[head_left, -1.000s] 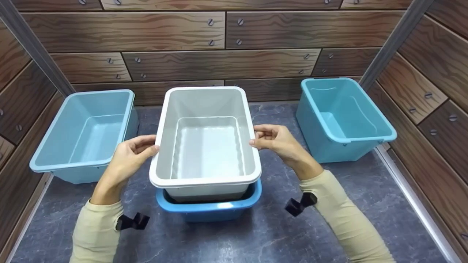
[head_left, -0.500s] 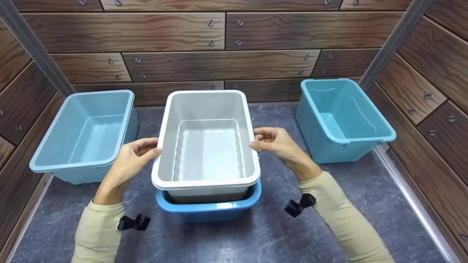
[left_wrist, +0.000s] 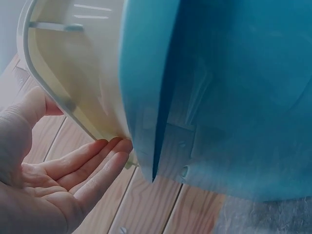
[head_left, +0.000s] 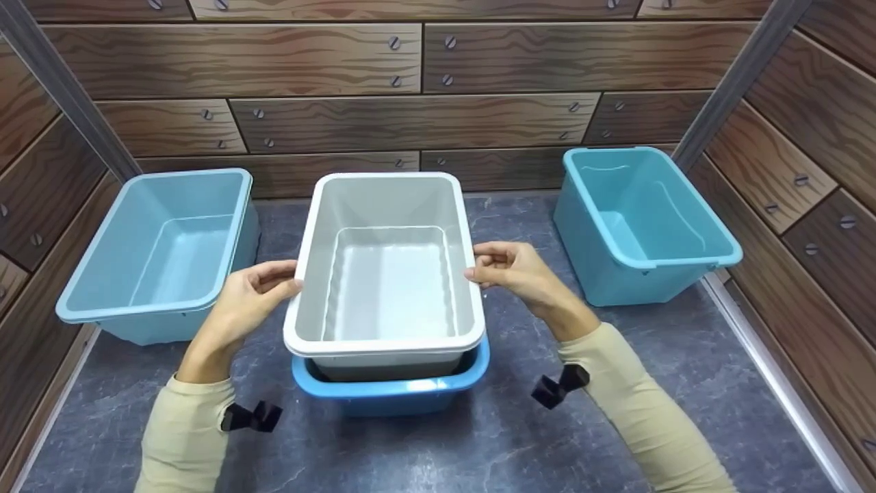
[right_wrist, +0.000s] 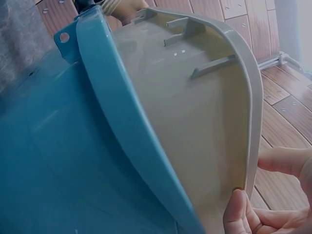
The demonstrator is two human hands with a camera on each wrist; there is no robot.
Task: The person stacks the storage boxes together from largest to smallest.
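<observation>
Head view, grey tub: rectangular, white-rimmed, interior facing the camera (head_left: pixel 391 287); located at centre, its lower end inside the mouth of the blue tub (head_left: pixel 393 389), its rim standing above the blue rim. Contact between the two at the base is hidden.
Left hand: grips the tub's left rim, thumb on top, fingers beneath (head_left: pixel 241 301).
Right hand: pinches the right rim, thumb on top, fingers curled at the outer side (head_left: pixel 523 274).
Sleeves: pale yellow-green (head_left: pixel 188 431), each with a black wrist mount at the inner side (head_left: pixel 256 416).
Light-blue tub: on the floor at left, near the left hand (head_left: pixel 185 260).
Turquoise bin: on the floor at right, deep, well apart from the right hand (head_left: pixel 602 274).
Floor: dark, marbled grey-blue (head_left: pixel 410 462).
Wall panels: wood-plank print with printed screw heads (head_left: pixel 328 58).
Left wrist view, grip: thumb behind the grey rim, fingers extended below it, fingertips at the rim's underside.
Blue rim: just beside those fingertips, crossing in front of the grey wall.
Right wrist view, grip: grey rim held between thumb and fingertips.
Ribs: short, beneath the grey rim (right_wrist: pixel 212 67).
Tab: pierced by a round hole, projecting from the blue tub (right_wrist: pixel 67 45).
</observation>
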